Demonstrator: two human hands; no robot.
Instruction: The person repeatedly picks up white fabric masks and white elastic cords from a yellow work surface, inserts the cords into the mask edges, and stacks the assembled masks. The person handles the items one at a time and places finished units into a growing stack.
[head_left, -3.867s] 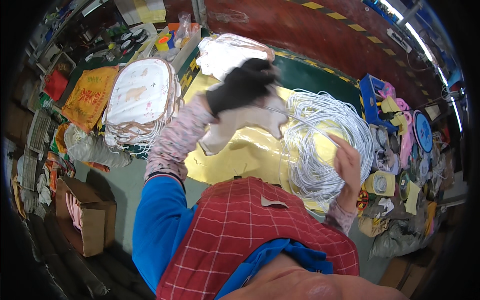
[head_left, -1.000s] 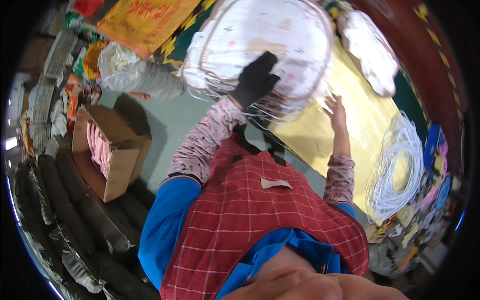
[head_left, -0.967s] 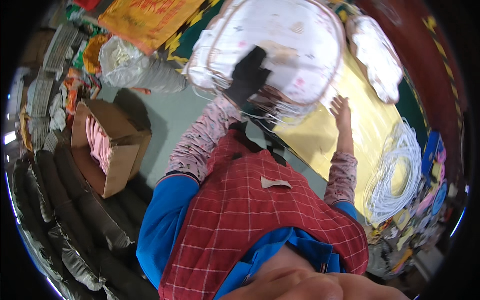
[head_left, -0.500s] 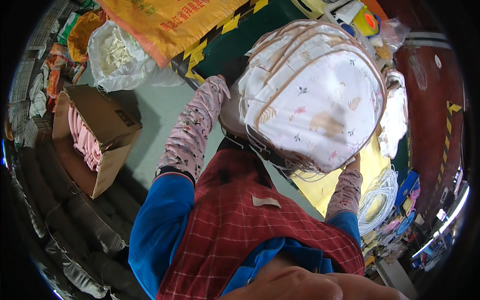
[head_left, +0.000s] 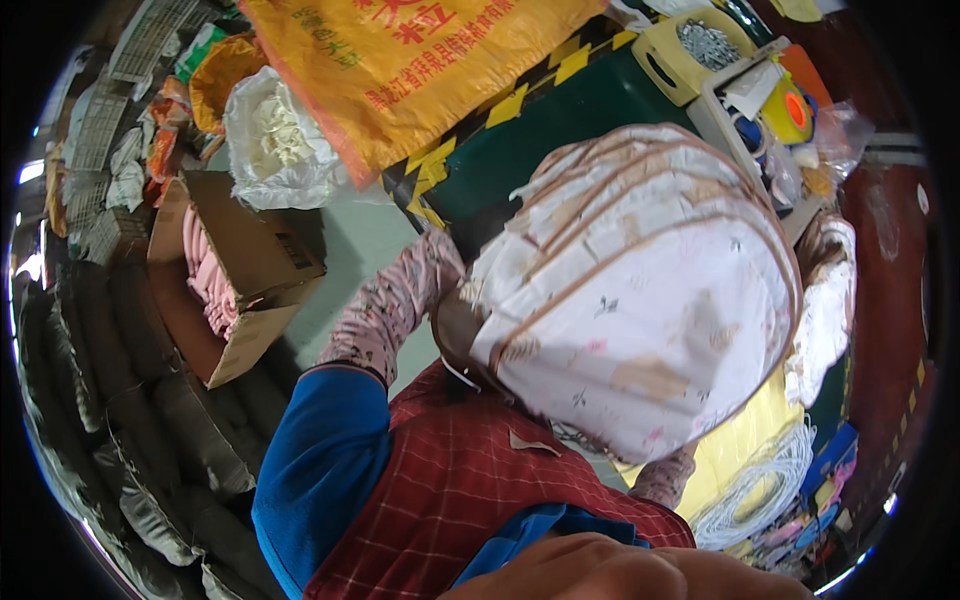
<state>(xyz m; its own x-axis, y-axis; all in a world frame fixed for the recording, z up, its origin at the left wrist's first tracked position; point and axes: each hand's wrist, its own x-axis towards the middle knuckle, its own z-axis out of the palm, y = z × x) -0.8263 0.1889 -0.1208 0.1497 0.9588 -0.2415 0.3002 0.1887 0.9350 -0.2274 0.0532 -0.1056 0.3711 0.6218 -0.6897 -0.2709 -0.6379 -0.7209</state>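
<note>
A thick stack of rounded white fabric pieces (head_left: 650,330) hangs in front of my body, held between my two hands. The pieces have brown edging and a print of leaves, small flowers and a tan animal. My left hand (head_left: 478,232), dark and partly in shadow, grips the stack's left side, its fingers mostly hidden behind the cloth. At the lower right edge, my right hand (head_left: 684,456) holds the stack from beneath, and the fabric covers most of it. Thin white cords and a dark brown layer show along the stack's lower left.
A green table (head_left: 560,110) with yellow-black tape lies beyond, bearing an orange sack (head_left: 420,80) and a yellow bin of metal pieces (head_left: 655,68). White cord coils (head_left: 755,490) sit at right. On the left are a cardboard box (head_left: 255,240) and dark bundles (head_left: 140,400).
The stack sits lower in view and slightly to the right, tilted a little differently. Both hands still hold it. Table, sack and box also appear shifted, as the view has moved.
</note>
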